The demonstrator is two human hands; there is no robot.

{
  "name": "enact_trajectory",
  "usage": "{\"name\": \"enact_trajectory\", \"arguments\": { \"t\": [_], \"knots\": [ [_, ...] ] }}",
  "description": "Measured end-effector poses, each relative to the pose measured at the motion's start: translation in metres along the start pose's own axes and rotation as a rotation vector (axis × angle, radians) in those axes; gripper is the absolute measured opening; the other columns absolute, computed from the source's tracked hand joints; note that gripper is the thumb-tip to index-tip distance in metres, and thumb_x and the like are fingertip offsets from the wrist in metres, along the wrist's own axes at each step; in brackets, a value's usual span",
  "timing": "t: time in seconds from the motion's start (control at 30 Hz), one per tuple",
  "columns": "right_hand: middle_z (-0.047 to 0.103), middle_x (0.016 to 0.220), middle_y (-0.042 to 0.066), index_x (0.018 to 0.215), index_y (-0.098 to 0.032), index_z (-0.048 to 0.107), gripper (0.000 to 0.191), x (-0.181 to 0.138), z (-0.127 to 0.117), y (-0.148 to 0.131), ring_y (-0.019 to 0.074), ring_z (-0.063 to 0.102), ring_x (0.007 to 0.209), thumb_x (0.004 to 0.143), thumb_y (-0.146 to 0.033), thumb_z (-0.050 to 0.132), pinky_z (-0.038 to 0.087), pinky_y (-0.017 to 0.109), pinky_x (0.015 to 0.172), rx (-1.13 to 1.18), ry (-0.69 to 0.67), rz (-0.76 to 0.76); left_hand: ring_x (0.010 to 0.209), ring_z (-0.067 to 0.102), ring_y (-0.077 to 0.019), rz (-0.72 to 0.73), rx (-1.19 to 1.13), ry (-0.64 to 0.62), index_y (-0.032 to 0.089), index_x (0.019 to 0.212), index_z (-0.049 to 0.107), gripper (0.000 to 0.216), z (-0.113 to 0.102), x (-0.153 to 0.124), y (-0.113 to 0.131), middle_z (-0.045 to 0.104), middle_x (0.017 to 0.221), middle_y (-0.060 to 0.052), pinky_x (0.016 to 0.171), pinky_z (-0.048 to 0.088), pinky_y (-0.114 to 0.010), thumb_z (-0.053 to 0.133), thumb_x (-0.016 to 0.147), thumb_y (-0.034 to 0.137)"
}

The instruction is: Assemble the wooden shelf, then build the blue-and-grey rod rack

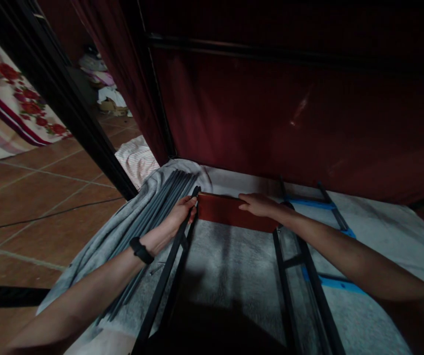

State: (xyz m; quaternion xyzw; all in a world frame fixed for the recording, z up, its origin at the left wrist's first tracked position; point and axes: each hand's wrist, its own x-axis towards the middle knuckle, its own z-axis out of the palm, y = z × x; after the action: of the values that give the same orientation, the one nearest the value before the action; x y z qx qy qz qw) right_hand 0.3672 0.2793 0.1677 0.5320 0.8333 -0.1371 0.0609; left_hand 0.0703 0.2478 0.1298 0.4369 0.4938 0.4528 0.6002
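A reddish-brown board (pixel 219 209) stands on its long edge between two black metal side frames (pixel 167 268). My left hand (pixel 182 212), with a black band on its wrist, is closed round the far end of the left side frame, right beside the board's left end. My right hand (pixel 258 204) is closed over the top edge of the board, toward its right end. The fingers behind the board are hidden. The right side frame (pixel 310 276) runs under my right forearm, against the board's right end.
Several grey rods (pixel 156 212) lie bundled on the grey blanket (pixel 234 266) to the left. Dark bars with blue strips (pixel 339 283) lie at the right. A dark red panel (pixel 271 123) rises behind. A black post (pixel 67 93) slants at the left, above the tiled floor (pixel 49 197).
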Motion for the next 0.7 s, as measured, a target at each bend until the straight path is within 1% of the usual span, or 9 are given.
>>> {"name": "enact_trajectory", "arguments": {
  "t": [0.17,0.3,0.37,0.4,0.47,0.53,0.6,0.7],
  "knots": [
    [0.076,0.122,0.012,0.127,-0.022,0.065,0.031,-0.005,-0.001,0.004,0.0252,0.071,0.104,0.101,-0.037,0.054,0.037,0.029,0.073,-0.010,0.000,0.043,0.033,0.040,-0.0087,-0.018,0.058,0.003,0.021,0.093,0.052,0.031,0.007,0.008,0.000,0.050,0.051,0.009,0.035,0.025,-0.020,0.069,0.087,0.047],
    [0.075,0.126,0.011,0.127,-0.022,0.065,0.032,-0.013,0.004,0.003,0.0252,0.070,0.110,0.102,-0.038,0.053,0.039,0.028,0.076,0.007,0.007,0.025,0.036,0.042,-0.0083,-0.027,0.106,0.045,0.022,0.093,0.051,0.035,0.010,0.011,-0.007,0.052,0.054,0.009,0.038,0.029,-0.019,0.071,0.084,0.049],
    [0.074,0.128,0.011,0.128,-0.023,0.065,0.032,-0.017,0.007,0.001,0.0250,0.070,0.111,0.103,-0.038,0.053,0.040,0.028,0.077,0.022,0.011,0.009,0.039,0.047,-0.0090,0.000,0.147,0.087,0.021,0.102,0.052,0.035,0.009,0.011,-0.007,0.056,0.059,0.008,0.041,0.034,-0.019,0.071,0.082,0.042],
    [0.074,0.128,0.011,0.129,-0.023,0.065,0.032,-0.018,0.008,0.000,0.0251,0.069,0.111,0.103,-0.037,0.053,0.041,0.028,0.078,0.028,0.015,0.004,0.041,0.051,-0.0095,0.026,0.169,0.107,0.021,0.109,0.052,0.039,0.009,0.011,-0.005,0.058,0.063,0.008,0.043,0.036,-0.020,0.071,0.079,0.037],
    [0.075,0.127,0.010,0.129,-0.023,0.065,0.031,-0.020,0.008,-0.001,0.0253,0.070,0.112,0.103,-0.035,0.053,0.041,0.028,0.079,0.038,0.028,0.003,0.044,0.053,-0.0095,0.084,0.224,0.115,0.021,0.126,0.051,0.057,0.009,0.010,-0.001,0.059,0.069,0.008,0.045,0.039,-0.020,0.071,0.073,0.029],
    [0.075,0.126,0.010,0.129,-0.024,0.065,0.031,-0.022,0.008,-0.002,0.0255,0.069,0.113,0.103,-0.035,0.054,0.042,0.028,0.081,0.048,0.045,0.007,0.043,0.050,-0.0087,0.125,0.280,0.067,0.021,0.137,0.052,0.070,0.010,0.007,0.003,0.057,0.069,0.009,0.045,0.038,-0.020,0.071,0.070,0.026],
    [0.075,0.126,0.010,0.128,-0.024,0.065,0.029,-0.025,0.008,-0.004,0.0256,0.069,0.114,0.103,-0.035,0.054,0.042,0.028,0.081,0.051,0.060,0.007,0.042,0.044,-0.0084,0.140,0.311,0.026,0.018,0.142,0.054,0.073,0.010,0.002,0.005,0.054,0.064,0.010,0.044,0.034,-0.021,0.070,0.070,0.027],
    [0.075,0.124,0.009,0.124,-0.024,0.066,0.027,-0.029,0.008,-0.007,0.0256,0.070,0.111,0.104,-0.035,0.052,0.042,0.029,0.079,0.038,0.078,0.000,0.042,0.040,-0.0092,0.142,0.335,0.000,0.014,0.144,0.058,0.072,0.010,-0.006,0.006,0.050,0.057,0.009,0.044,0.031,-0.021,0.067,0.074,0.028]
  ]
}}
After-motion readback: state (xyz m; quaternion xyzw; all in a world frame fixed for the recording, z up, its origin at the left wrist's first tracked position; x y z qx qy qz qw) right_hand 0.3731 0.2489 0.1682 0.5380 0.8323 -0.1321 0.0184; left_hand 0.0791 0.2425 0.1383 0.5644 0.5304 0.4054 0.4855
